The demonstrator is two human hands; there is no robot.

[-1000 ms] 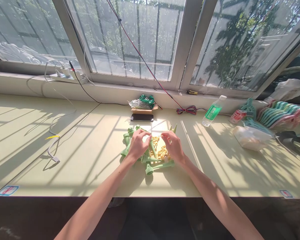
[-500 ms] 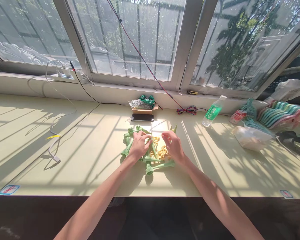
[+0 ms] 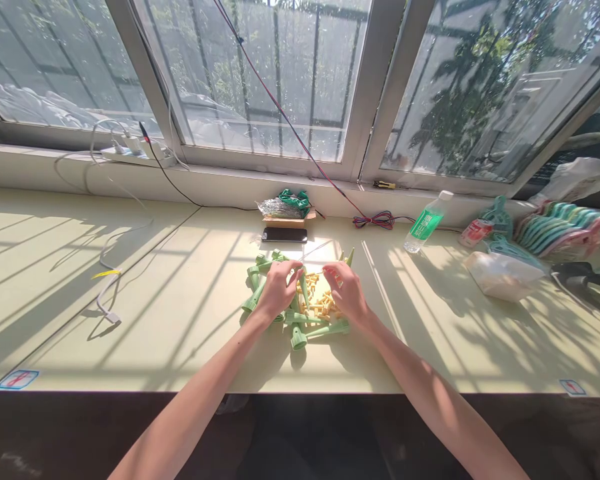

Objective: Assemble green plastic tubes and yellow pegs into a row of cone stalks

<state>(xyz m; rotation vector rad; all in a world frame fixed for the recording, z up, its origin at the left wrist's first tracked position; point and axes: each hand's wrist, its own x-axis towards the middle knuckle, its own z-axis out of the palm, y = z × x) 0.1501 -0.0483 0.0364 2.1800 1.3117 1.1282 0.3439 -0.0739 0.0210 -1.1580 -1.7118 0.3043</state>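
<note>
Green plastic watering spikes (image 3: 299, 337) with ribbed caps and pointed ends lie in a loose ring at the middle of the table. My left hand (image 3: 280, 287) is closed on one green spike (image 3: 305, 292), whose tapered end points down toward me. Inside the ring is a heap of small yellow pegs (image 3: 325, 305). Over the heap's right side, my right hand (image 3: 346, 290) pinches with thumb and fingertips; what it holds is too small to make out. The fingers of both hands face each other, a short gap apart.
A black phone (image 3: 285, 235) lies beyond the spikes, before a small cardboard box (image 3: 286, 212). To the right are a water bottle (image 3: 427, 223), a red can (image 3: 476, 232), a plastic tub (image 3: 503, 275) and hangers (image 3: 560, 230). A white cable (image 3: 107, 310) lies left.
The fingertips of my left hand have shifted slightly, and the green spike in it has moved a little left. My right hand has barely moved.
</note>
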